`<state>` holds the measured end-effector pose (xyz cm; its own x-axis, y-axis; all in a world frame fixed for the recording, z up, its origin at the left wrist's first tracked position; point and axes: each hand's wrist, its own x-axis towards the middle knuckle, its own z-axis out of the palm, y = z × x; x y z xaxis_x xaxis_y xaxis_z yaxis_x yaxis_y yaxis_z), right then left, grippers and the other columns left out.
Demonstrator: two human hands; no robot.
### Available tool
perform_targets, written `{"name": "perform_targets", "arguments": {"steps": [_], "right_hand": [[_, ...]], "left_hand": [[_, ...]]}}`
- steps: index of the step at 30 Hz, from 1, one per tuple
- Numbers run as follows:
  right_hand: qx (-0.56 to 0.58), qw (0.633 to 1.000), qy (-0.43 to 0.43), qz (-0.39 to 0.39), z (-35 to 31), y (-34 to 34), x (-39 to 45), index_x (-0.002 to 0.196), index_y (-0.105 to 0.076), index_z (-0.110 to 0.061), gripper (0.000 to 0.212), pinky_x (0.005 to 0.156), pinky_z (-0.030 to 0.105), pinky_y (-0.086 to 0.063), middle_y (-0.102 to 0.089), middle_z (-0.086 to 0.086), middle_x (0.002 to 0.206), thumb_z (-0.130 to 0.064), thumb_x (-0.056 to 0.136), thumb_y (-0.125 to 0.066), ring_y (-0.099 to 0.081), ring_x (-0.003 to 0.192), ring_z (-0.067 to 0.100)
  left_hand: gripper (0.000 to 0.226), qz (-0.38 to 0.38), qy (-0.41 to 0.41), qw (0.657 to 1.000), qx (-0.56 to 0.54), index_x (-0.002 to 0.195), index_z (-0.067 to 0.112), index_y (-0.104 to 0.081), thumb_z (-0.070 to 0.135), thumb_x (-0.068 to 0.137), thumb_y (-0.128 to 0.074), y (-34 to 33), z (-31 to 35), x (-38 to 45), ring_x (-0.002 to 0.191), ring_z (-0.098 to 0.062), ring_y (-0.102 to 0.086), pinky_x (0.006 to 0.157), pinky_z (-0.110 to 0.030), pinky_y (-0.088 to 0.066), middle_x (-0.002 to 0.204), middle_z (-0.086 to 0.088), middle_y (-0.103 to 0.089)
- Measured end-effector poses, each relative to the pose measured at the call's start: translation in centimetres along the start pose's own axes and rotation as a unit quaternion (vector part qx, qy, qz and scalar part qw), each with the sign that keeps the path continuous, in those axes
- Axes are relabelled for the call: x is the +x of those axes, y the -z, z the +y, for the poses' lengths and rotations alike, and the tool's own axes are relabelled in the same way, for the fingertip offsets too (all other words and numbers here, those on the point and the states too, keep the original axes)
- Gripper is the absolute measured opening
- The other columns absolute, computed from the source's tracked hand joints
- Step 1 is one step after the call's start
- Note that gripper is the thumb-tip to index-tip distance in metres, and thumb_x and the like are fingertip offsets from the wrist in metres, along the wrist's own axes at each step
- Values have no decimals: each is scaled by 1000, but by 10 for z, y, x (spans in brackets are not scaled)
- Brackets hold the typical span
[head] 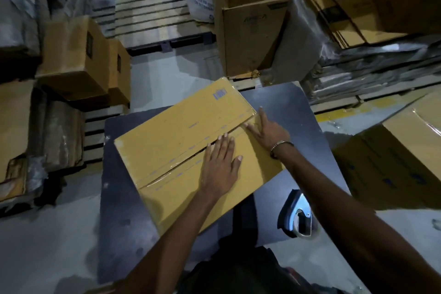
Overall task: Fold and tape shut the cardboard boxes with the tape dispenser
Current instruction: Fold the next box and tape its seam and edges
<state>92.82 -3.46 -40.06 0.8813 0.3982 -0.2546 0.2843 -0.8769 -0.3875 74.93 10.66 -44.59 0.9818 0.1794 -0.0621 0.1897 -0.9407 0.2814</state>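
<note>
Pressing flat-fingered left hand (218,169) and right hand (267,130) on box (171,136), dark table (124,198), stacked warehouse cartons (253,38)

Left hand (218,169) and right hand (267,130) lie apparently flat, fingers (225,142) straight, arms extended forward.

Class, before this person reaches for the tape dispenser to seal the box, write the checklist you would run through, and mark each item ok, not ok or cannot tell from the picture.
1. Top flaps folded down: ok; both lie flat on the cardboard box.
2. Flaps held: ok; the left hand and right hand press flat beside the seam.
3. Seam closed along its whole length: not ok; a dark gap shows near the left fingertips.
4. Tape dispenser within reach: ok; it lies on the table, near the right forearm.
5. Tape loaded with a free end ready: cannot tell.
6. Box fully supported: ok; it rests on the table.
</note>
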Motion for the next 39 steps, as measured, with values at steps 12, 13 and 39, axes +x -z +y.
{"name": "perform_targets", "arguments": {"steps": [12,13,39], "right_hand": [[72,936,-335,80,91,-89,-232,80,-71,-6,62,62,34,-45,-69,17,86,-57,102,-45,-68,84,37],[69,939,-330,71,91,-94,-238,81,-72,-6,60,64,36,-48,-69,17,90,-57,102,-48,-68,86,37],[81,954,-149,249,-13,14,-186,80,-54,-21,19,51,30,-46,-64,0,77,-30,84,-69,-64,71,27]], "left_hand": [[55,19,-139,990,-22,161,18,-41,42,113,-30,-11,40,-24,160,-18,-21,128,-53,-19,172,-1,-29],[56,15,-144,989,-15,162,18,-38,43,114,-29,-13,43,-25,161,-18,-19,129,-52,-18,172,-1,-27],[22,-54,71,870,-485,126,34,-70,29,109,-56,38,32,7,126,-8,-63,111,-38,-50,130,10,-71]]}}
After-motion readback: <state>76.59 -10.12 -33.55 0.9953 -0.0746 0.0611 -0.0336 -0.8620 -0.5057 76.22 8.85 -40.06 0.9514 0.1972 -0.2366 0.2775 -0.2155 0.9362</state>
